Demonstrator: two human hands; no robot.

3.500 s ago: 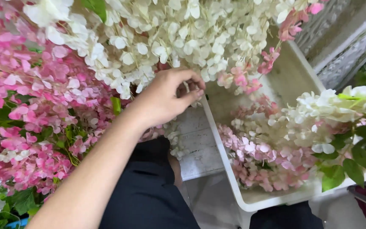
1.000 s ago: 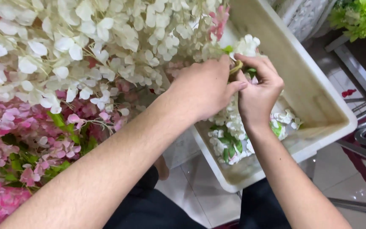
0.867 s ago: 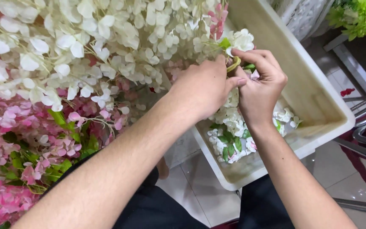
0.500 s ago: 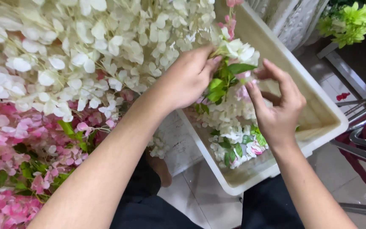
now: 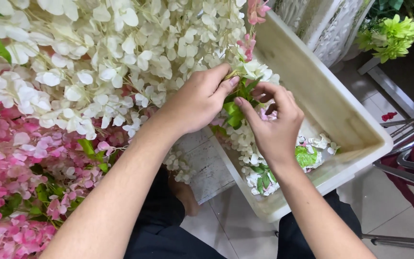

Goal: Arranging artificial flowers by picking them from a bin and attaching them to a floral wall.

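Pinching the flower sprig [image 5: 238, 103] are both hands: left hand [image 5: 200, 100] above, right hand [image 5: 274, 124] just below. It hangs down into the white tub [image 5: 341, 115] (fingers closed on it).

Tiled floor [image 5: 398, 192], pale grey, carries a cream plastic tub [image 5: 341, 110]; tub's near corner juts out over the tiles btwn the person's legs; loose white & pink blooms [image 5: 259, 168] w/ green leaves lie on the tub's bottom, piled toward the near left end; a whitewashed board [image 5: 207, 163] sits just left of the tub; metal chair legs [image 5: 403, 163] stand on the tiles at right
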